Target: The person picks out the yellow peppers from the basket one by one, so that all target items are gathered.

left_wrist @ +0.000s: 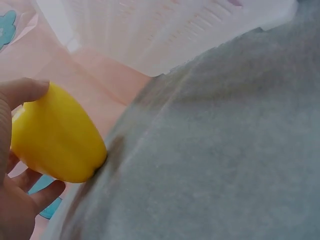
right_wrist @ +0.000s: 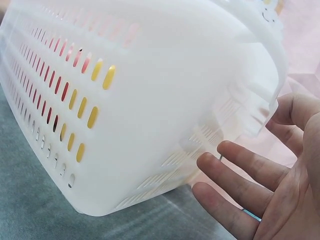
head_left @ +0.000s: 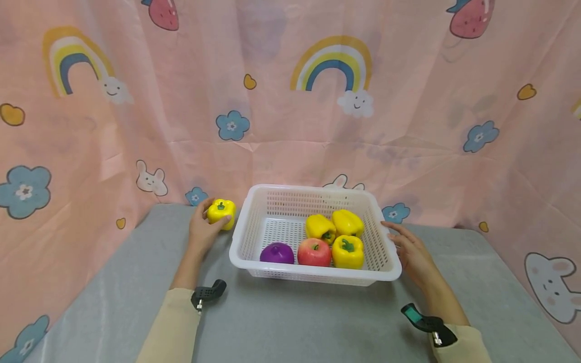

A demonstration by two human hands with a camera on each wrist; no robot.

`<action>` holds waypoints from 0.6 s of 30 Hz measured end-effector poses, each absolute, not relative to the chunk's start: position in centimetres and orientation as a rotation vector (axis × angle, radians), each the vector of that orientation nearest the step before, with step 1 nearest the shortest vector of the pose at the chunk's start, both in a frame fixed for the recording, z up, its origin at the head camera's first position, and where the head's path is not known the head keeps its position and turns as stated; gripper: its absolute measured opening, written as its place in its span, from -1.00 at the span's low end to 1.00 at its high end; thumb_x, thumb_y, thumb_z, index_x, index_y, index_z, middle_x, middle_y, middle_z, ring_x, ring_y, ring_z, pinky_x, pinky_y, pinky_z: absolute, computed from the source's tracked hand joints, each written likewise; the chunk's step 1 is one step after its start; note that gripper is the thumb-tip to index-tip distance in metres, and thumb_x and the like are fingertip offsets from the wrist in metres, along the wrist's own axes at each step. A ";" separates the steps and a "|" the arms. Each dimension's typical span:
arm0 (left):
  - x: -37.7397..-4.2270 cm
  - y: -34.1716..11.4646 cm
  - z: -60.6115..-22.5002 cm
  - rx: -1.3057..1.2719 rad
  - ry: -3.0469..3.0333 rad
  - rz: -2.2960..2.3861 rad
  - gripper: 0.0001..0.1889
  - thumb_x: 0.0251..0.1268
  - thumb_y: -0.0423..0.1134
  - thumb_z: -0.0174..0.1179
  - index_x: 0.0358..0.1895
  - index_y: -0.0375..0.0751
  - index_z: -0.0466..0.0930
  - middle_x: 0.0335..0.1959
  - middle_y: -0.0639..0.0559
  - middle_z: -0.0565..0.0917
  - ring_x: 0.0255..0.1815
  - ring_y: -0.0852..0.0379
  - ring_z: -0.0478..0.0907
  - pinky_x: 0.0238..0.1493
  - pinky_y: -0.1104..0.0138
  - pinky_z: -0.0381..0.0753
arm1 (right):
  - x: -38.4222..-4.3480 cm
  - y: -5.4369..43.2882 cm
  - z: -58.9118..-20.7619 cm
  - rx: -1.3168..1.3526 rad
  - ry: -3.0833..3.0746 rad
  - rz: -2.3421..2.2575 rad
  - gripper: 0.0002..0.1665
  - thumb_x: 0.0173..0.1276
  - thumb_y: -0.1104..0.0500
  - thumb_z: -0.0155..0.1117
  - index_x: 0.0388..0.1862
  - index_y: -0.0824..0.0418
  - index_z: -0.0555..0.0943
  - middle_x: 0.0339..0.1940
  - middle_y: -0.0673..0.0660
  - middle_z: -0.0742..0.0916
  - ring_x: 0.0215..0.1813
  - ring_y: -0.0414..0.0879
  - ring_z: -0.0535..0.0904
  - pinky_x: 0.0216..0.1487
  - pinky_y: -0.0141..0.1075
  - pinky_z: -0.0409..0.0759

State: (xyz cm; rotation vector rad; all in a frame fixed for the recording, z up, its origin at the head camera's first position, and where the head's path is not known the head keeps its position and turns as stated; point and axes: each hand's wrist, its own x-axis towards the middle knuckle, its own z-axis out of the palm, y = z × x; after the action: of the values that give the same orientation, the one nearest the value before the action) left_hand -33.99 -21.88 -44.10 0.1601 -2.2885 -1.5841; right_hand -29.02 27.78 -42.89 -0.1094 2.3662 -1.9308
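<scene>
My left hand (head_left: 204, 229) grips a yellow bell pepper (head_left: 222, 214), thumb on its near side, just left of the white basket (head_left: 317, 272). In the left wrist view the pepper (left_wrist: 62, 135) stands tilted, its lower end right at the table cloth. My right hand (head_left: 410, 252) touches the basket's right rim with relaxed fingers. From the right wrist, several fingers (right_wrist: 245, 175) spread alongside the basket's outer wall (right_wrist: 165, 95). Inside the basket lie a purple onion-like vegetable (head_left: 277, 253), a red apple (head_left: 314, 252) and three yellow peppers (head_left: 348, 252), grouped toward the front and right.
A grey cloth covers the table (head_left: 290, 322). Behind it hangs a pink curtain (head_left: 281, 161) printed with rainbows, flowers and rabbits, close to the basket's back edge. Black camera mounts (head_left: 208, 293) sit at both wrists.
</scene>
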 end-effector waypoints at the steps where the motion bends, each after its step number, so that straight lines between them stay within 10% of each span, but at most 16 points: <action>1: -34.0 -21.9 -44.1 0.166 -2.287 -1.590 -0.23 0.24 -0.18 0.38 0.51 -0.11 0.27 0.55 -0.12 0.32 0.53 -0.21 0.29 0.51 -0.11 0.37 | -29.0 27.8 -42.9 -0.109 2.367 -1.931 -0.39 0.62 -0.17 -0.05 0.56 -0.07 0.28 0.23 -0.27 0.53 -0.03 -0.28 0.72 0.02 -0.29 0.76; 9: -34.0 -21.7 -44.5 0.149 -2.325 -1.569 -0.33 0.30 -0.14 0.33 0.45 -0.16 0.33 0.50 -0.17 0.37 0.43 -0.20 0.36 0.49 -0.10 0.40 | -28.9 27.6 -42.8 -0.096 2.371 -1.929 -0.38 0.61 -0.18 -0.05 0.56 -0.07 0.28 0.43 0.03 0.45 -0.02 -0.29 0.72 0.04 -0.31 0.75; 18: -34.0 -21.5 -44.5 0.092 -2.353 -1.541 -0.38 0.33 -0.16 0.31 0.42 -0.17 0.35 0.49 -0.17 0.38 0.41 -0.19 0.35 0.50 -0.11 0.38 | -28.9 27.7 -43.0 -0.139 2.354 -1.957 -0.41 0.63 -0.14 -0.06 0.55 -0.06 0.29 0.14 -0.35 0.54 -0.04 -0.32 0.72 -0.01 -0.31 0.76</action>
State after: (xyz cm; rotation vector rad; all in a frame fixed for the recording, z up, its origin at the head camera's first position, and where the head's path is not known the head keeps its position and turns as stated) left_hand -34.03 -21.48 -44.54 0.0921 -2.3532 -1.5413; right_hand -28.91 27.65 -43.02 -0.1392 2.3535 -1.9569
